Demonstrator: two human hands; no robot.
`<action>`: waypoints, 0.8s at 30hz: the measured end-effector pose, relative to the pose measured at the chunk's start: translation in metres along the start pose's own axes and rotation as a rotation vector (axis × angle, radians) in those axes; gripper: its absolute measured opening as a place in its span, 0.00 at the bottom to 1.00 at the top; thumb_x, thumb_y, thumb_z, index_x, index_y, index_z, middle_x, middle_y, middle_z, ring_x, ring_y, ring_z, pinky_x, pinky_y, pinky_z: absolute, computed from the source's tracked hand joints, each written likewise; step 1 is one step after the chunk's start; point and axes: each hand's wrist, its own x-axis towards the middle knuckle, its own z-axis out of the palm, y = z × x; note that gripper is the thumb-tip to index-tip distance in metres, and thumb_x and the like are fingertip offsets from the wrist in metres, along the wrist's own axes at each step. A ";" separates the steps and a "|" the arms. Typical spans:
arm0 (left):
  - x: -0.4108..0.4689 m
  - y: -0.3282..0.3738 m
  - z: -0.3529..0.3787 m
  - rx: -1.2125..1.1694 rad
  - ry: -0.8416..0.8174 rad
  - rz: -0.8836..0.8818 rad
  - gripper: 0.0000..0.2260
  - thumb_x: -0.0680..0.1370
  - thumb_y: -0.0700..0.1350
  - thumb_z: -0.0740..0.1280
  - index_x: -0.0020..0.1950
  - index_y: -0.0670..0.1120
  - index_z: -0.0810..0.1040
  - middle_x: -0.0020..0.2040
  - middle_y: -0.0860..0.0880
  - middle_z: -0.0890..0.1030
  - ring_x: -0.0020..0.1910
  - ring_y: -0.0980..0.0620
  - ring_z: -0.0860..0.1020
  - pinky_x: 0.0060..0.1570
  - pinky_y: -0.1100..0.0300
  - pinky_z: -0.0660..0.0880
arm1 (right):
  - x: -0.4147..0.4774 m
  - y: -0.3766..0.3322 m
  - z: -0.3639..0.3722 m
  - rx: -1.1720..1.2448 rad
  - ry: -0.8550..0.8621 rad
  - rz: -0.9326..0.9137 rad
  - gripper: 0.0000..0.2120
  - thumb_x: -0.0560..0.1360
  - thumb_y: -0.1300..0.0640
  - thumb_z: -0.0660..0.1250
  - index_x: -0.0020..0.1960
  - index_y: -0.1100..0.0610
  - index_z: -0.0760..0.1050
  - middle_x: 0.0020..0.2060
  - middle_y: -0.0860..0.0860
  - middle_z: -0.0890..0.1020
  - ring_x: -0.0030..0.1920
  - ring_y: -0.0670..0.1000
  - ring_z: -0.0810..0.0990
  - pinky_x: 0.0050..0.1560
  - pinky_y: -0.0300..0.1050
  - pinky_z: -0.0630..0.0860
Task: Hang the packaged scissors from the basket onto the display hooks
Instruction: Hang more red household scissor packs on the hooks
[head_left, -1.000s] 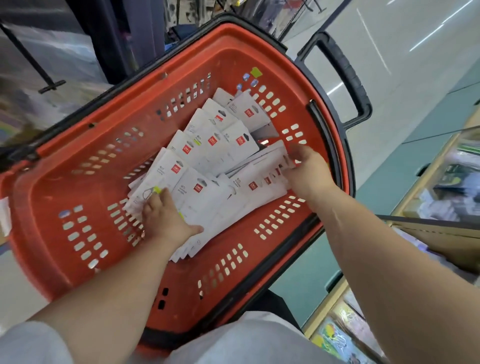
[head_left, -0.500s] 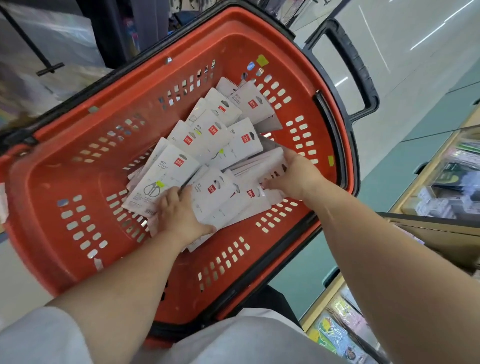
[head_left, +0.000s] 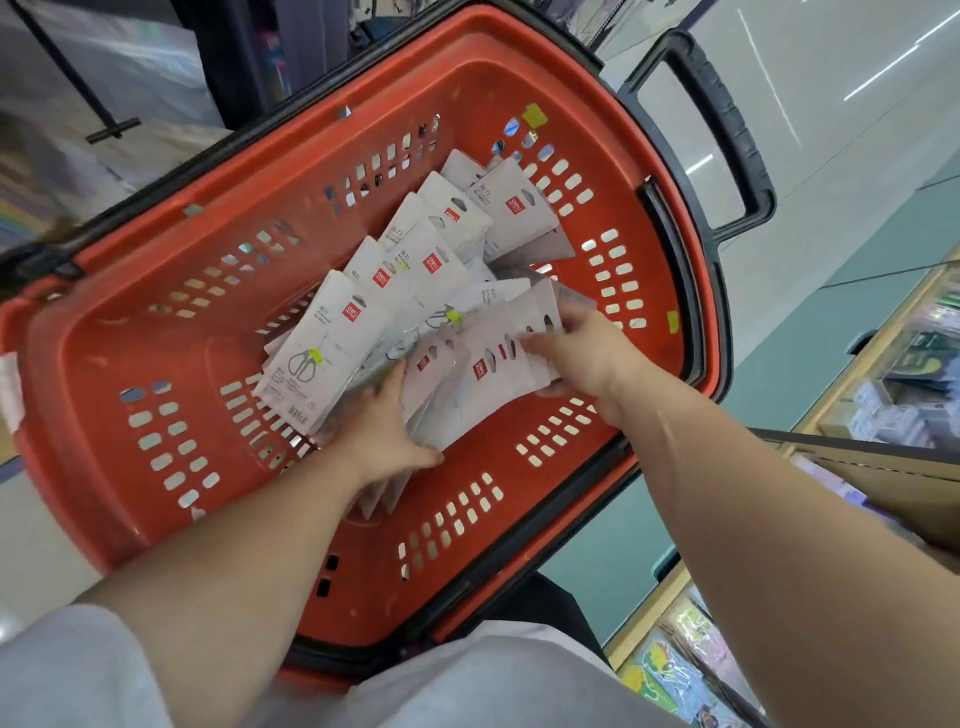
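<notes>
A red plastic basket (head_left: 156, 415) holds several white carded scissor packs (head_left: 415, 270) with red logos, fanned across its floor. One pack lying face up (head_left: 322, 353) shows grey scissors with a yellow tag. My left hand (head_left: 384, 431) grips the lower ends of a bunch of packs (head_left: 467, 379) near the basket's near side. My right hand (head_left: 582, 348) pinches the top ends of the same bunch, by the hang holes. No display hooks are in view.
The basket's black handle (head_left: 727, 119) sticks out at the upper right over a pale floor. A wooden-edged shelf with packaged goods (head_left: 909, 374) runs along the right. Dark shelving (head_left: 249, 62) stands beyond the basket's far rim.
Both hands have drawn closer together, gathering packs into one bunch. My left hand slid right from the face-up pack to the bunch's lower ends; my right hand took hold of its top ends.
</notes>
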 end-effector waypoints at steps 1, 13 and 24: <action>-0.002 0.003 -0.001 -0.076 0.000 0.026 0.63 0.62 0.57 0.85 0.85 0.60 0.46 0.80 0.51 0.67 0.77 0.44 0.68 0.74 0.45 0.67 | 0.001 0.000 0.001 0.041 0.001 0.022 0.05 0.83 0.58 0.67 0.58 0.50 0.79 0.50 0.51 0.86 0.47 0.49 0.87 0.35 0.40 0.84; -0.001 0.004 -0.028 -0.600 0.094 -0.037 0.24 0.76 0.37 0.73 0.66 0.57 0.71 0.52 0.59 0.80 0.51 0.62 0.77 0.51 0.61 0.72 | 0.024 -0.016 0.040 0.482 -0.178 0.121 0.20 0.84 0.44 0.62 0.65 0.58 0.77 0.60 0.66 0.81 0.55 0.59 0.85 0.58 0.55 0.84; 0.004 -0.010 -0.041 -0.713 0.162 -0.109 0.19 0.77 0.35 0.69 0.64 0.54 0.80 0.51 0.58 0.86 0.52 0.58 0.83 0.49 0.63 0.77 | 0.079 -0.005 0.077 -0.092 -0.098 -0.071 0.37 0.62 0.43 0.84 0.69 0.45 0.78 0.58 0.50 0.82 0.56 0.55 0.84 0.60 0.55 0.82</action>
